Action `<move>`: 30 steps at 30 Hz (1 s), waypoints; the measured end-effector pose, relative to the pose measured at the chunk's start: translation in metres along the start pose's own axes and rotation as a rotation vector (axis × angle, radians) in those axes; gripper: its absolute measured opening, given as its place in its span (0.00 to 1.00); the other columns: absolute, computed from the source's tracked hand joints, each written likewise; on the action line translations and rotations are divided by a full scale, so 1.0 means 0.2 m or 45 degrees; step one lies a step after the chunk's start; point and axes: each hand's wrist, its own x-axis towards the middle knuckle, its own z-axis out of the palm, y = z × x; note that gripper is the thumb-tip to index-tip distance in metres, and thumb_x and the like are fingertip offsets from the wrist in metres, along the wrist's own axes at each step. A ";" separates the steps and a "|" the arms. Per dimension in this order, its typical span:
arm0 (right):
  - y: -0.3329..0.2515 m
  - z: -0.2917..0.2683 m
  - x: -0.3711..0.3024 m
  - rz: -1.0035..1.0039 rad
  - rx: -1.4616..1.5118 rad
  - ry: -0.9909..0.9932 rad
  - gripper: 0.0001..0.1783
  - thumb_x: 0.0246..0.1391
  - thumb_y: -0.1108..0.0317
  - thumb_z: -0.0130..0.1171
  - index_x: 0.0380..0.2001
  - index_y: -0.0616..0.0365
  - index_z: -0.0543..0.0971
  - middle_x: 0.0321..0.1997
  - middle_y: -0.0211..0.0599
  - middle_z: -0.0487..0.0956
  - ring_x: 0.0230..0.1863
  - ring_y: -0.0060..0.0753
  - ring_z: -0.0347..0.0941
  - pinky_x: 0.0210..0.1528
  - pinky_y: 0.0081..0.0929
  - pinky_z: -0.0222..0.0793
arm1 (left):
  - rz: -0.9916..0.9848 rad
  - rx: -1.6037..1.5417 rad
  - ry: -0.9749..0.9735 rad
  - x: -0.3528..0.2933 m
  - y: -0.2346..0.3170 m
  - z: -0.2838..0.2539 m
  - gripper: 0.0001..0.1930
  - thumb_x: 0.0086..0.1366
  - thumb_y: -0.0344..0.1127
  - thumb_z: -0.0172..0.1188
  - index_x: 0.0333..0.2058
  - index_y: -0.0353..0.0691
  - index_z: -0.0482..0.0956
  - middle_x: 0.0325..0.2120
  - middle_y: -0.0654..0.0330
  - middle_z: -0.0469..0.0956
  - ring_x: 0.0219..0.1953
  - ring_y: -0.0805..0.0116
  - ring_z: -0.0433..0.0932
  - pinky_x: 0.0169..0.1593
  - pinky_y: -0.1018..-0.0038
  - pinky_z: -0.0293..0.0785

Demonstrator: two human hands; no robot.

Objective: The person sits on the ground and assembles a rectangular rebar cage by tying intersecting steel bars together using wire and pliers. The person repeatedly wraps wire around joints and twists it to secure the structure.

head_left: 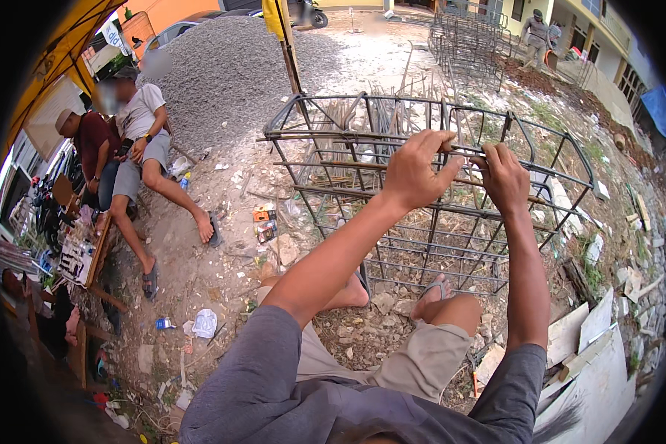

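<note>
In front of me stands a long cage of steel rebar (370, 194), with bent rectangular stirrups along its lengthwise bars. My left hand (420, 169) is at its upper side, fingers over a top bar and thumb on the near side, closed around it. Close by on the right, my right hand (505, 179) has its fingers curled on the same stretch of rebar, fingertips toward the left hand. Any thin wire between the fingertips is too small to make out. The cage's lower bars are above the ground just beyond my sandalled feet (436, 290).
Two people (144, 118) sit at the left beside a small wooden table (89, 255). Behind them rises a gravel heap (222, 63). More rebar cages (462, 44) stand at the back, near another person (536, 37). Broken boards (596, 370) and rubble lie at the right.
</note>
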 end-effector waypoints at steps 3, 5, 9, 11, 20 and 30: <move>0.04 0.10 0.09 0.014 -0.022 -0.024 0.14 0.58 0.52 0.63 0.38 0.49 0.76 0.33 0.30 0.75 0.34 0.34 0.78 0.28 0.34 0.75 | 0.001 -0.227 -0.147 -0.36 0.06 0.01 0.19 0.60 0.35 0.68 0.50 0.39 0.80 0.38 0.56 0.81 0.38 0.67 0.82 0.35 0.73 0.78; 0.09 0.21 0.17 0.010 -0.025 -0.044 0.14 0.59 0.51 0.61 0.38 0.49 0.75 0.33 0.31 0.76 0.35 0.37 0.78 0.28 0.36 0.75 | -0.221 -0.262 -0.293 -0.58 0.02 0.06 0.20 0.60 0.36 0.67 0.50 0.38 0.80 0.40 0.55 0.80 0.37 0.66 0.82 0.36 0.72 0.78; 0.23 0.46 0.32 0.160 -0.050 -0.197 0.15 0.61 0.54 0.60 0.46 0.49 0.75 0.40 0.35 0.77 0.40 0.45 0.79 0.35 0.43 0.76 | -0.568 -0.277 -0.576 -0.88 -0.13 0.09 0.20 0.62 0.38 0.66 0.51 0.36 0.79 0.41 0.54 0.80 0.37 0.64 0.81 0.37 0.69 0.78; 0.29 0.60 0.41 0.219 -0.040 -0.312 0.16 0.63 0.53 0.57 0.46 0.50 0.74 0.43 0.38 0.77 0.42 0.50 0.79 0.37 0.46 0.75 | -0.639 -0.263 -0.644 -1.00 -0.22 0.09 0.21 0.63 0.40 0.66 0.51 0.35 0.79 0.41 0.53 0.80 0.36 0.63 0.81 0.40 0.68 0.78; 0.52 1.32 0.71 0.397 -0.075 -0.609 0.21 0.66 0.48 0.52 0.47 0.55 0.73 0.51 0.45 0.77 0.48 0.56 0.78 0.45 0.51 0.75 | -1.201 -0.277 -0.777 -1.21 -0.54 0.07 0.24 0.64 0.45 0.65 0.52 0.34 0.78 0.41 0.54 0.82 0.34 0.63 0.82 0.40 0.68 0.77; 0.69 1.58 0.63 0.396 -0.146 -0.325 0.21 0.65 0.49 0.53 0.53 0.49 0.75 0.52 0.39 0.76 0.41 0.54 0.80 0.37 0.50 0.75 | -0.859 -0.013 -0.896 -1.27 -0.69 0.24 0.25 0.68 0.53 0.57 0.55 0.42 0.74 0.45 0.52 0.80 0.45 0.50 0.81 0.48 0.54 0.75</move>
